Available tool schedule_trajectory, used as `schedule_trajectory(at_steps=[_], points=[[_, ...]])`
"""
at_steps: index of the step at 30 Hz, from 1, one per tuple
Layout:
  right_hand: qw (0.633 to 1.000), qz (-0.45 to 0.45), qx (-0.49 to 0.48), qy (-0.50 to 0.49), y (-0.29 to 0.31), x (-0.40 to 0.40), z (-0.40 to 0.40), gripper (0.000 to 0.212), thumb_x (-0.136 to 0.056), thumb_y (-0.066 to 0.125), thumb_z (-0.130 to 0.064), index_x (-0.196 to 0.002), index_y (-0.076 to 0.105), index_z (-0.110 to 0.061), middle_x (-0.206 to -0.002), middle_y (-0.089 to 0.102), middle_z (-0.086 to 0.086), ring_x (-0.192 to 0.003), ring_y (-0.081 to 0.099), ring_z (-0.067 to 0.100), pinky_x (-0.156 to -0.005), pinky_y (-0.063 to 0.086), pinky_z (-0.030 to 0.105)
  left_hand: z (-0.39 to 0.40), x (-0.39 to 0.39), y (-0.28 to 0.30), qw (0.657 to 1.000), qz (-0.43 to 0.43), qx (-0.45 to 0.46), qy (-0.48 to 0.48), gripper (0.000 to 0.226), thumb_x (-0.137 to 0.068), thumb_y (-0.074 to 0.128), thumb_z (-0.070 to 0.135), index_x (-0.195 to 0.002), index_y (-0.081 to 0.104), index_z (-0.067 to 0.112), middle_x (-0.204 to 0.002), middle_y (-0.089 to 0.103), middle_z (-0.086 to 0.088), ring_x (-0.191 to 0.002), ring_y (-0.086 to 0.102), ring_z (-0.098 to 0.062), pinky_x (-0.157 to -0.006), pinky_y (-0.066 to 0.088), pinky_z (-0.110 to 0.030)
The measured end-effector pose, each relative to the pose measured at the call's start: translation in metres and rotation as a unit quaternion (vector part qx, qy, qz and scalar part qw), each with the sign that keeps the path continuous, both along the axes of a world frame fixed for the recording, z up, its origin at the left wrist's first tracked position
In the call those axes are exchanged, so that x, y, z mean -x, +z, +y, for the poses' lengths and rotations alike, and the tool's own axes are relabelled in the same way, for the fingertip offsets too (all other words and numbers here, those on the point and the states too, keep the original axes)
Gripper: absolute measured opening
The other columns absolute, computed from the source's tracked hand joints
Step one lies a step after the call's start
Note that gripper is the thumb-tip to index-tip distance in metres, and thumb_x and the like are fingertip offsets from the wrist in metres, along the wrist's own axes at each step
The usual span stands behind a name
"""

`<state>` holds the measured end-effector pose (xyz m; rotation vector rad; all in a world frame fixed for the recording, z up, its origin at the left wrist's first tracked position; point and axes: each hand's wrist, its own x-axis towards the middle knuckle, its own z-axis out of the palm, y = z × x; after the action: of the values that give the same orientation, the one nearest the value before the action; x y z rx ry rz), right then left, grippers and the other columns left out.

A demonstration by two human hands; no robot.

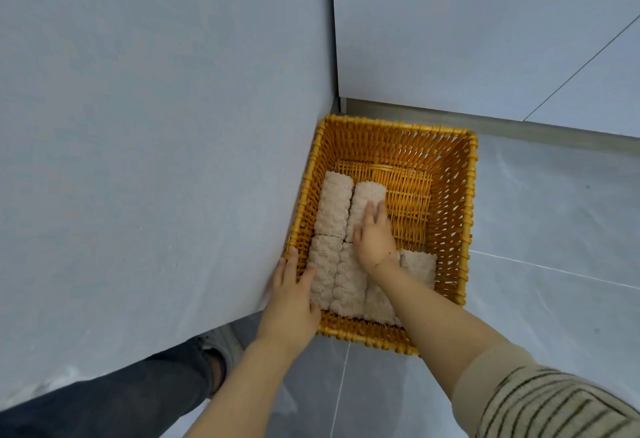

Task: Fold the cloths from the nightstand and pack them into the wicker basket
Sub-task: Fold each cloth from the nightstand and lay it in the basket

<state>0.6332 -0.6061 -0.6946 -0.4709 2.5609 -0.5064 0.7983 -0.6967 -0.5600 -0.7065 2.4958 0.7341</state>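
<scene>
Wicker basket [450,195] sat on floor, about half packed with folded cloths [332,209]. Right hand [375,236] pressed flat on one; left hand [291,295] gripped the near corner. Space remained.

Soft, even, cool light fills the scene, with no glare and only faint shadows, the darkest a thin one under the wicker basket [398,132] on the floor [554,229]. The wide-angle lens bends straight lines towards the edges, as on the wall seam at the upper right. Focus is fair at the centre, while the striped sleeve [554,403] at the lower right looks soft and slightly smeared.
</scene>
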Motion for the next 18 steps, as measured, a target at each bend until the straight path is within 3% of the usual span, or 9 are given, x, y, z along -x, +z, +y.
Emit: schedule_trajectory(at_steps=[3,12,15,18], points=[[0.999,-0.026,0.023,-0.014,-0.001,-0.001,-0.005,0.062,-0.106,0.031,-0.027,-0.155,0.001,-0.005,-0.161,-0.006,0.018,-0.148,0.012,0.032,-0.114,0.027,0.030,0.002,0.001,0.000,1.000,-0.007,0.000,0.000,0.064,-0.098,0.045,0.015,-0.154,0.016,0.025,-0.162,-0.018,-0.003,-0.149,-0.014,-0.024,-0.119,0.006,-0.030],[0.988,-0.121,0.094,-0.032,0.012,0.008,0.013,0.074,-0.098,0.053,-0.032,-0.157,0.010,-0.020,-0.164,-0.004,0.003,-0.147,0.021,0.026,-0.112,0.033,0.037,0.006,0.008,0.013,0.999,-0.021,-0.040,0.024,0.055,-0.098,0.047,0.017,-0.150,0.031,0.023,-0.163,-0.009,-0.003,-0.150,-0.009,-0.023,-0.121,0.006,-0.034],[0.983,-0.088,0.123,-0.102,0.028,0.001,0.024,0.066,-0.096,0.057,-0.023,-0.153,0.026,-0.014,-0.161,0.015,0.009,-0.146,0.021,0.026,-0.116,0.025,0.036,0.008,0.011,0.026,0.993,0.020,-0.094,0.071,0.051,-0.096,0.050,0.013,-0.145,0.040,0.019,-0.161,0.009,-0.002,-0.147,0.011,-0.018,-0.113,0.010,-0.018],[0.976,-0.075,0.154,-0.138,0.056,-0.015,0.037,0.052,-0.096,0.056,-0.021,-0.145,0.042,-0.012,-0.146,0.041,0.009,-0.129,0.045,0.022,-0.102,0.041,0.033,0.014,0.016,0.044,0.977,0.051,-0.157,0.135,0.038,-0.097,0.050,0.010,-0.134,0.052,0.017,-0.139,0.041,0.002,-0.128,0.038,-0.010,-0.093,0.026,-0.002]])
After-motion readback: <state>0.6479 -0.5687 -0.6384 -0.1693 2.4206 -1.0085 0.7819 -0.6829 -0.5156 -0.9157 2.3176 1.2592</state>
